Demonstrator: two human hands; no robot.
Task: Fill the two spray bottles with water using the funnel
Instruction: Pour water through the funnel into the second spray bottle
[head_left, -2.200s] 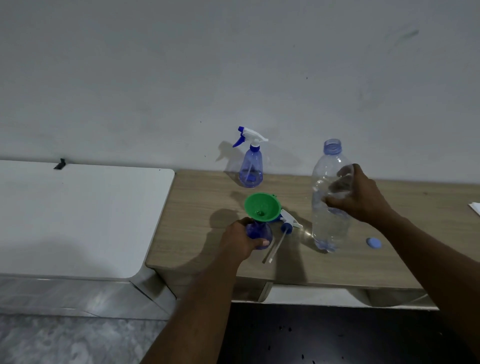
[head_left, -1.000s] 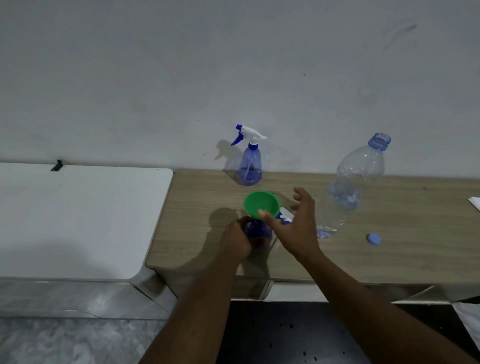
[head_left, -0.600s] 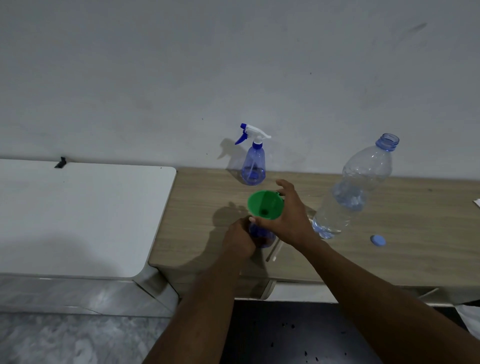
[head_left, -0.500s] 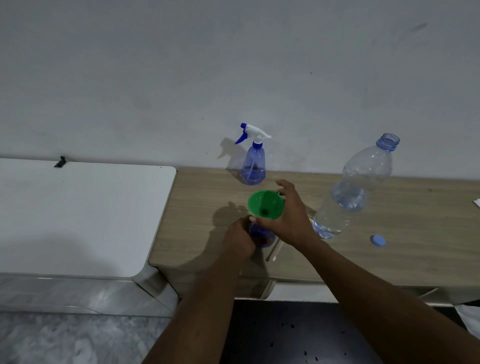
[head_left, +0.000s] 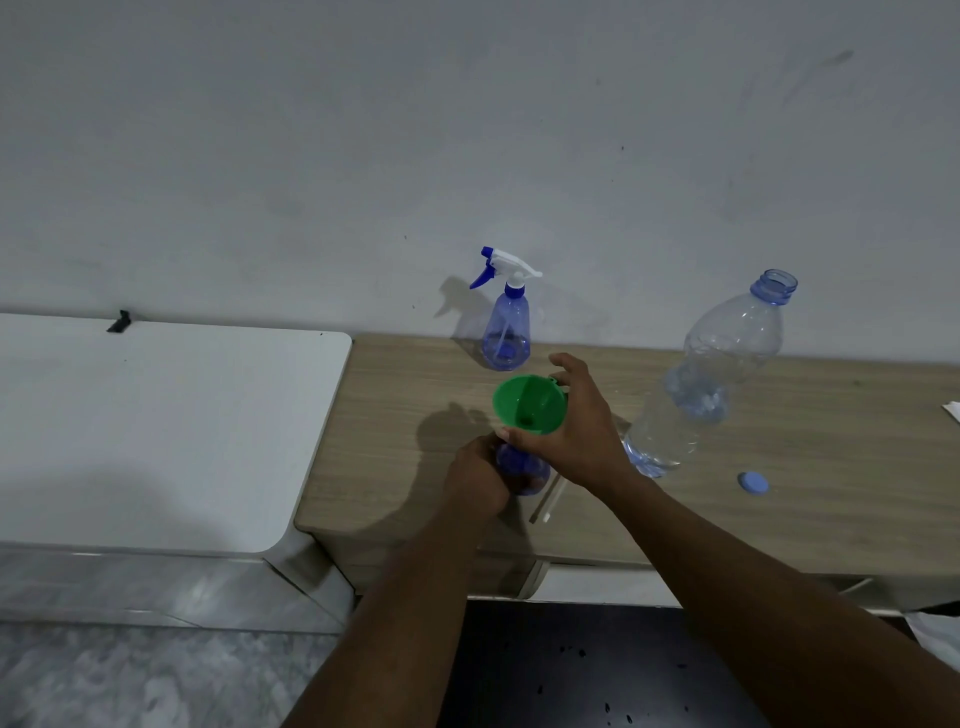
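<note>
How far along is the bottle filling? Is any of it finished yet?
Done: the water bottle is uncapped, its cap on the table, and the near spray bottle has its sprayer off. In hand: the left hand grips that bottle while the right hand holds the funnel in its neck; its water level is hidden. Left: the far spray bottle still wears its trigger top.
</note>
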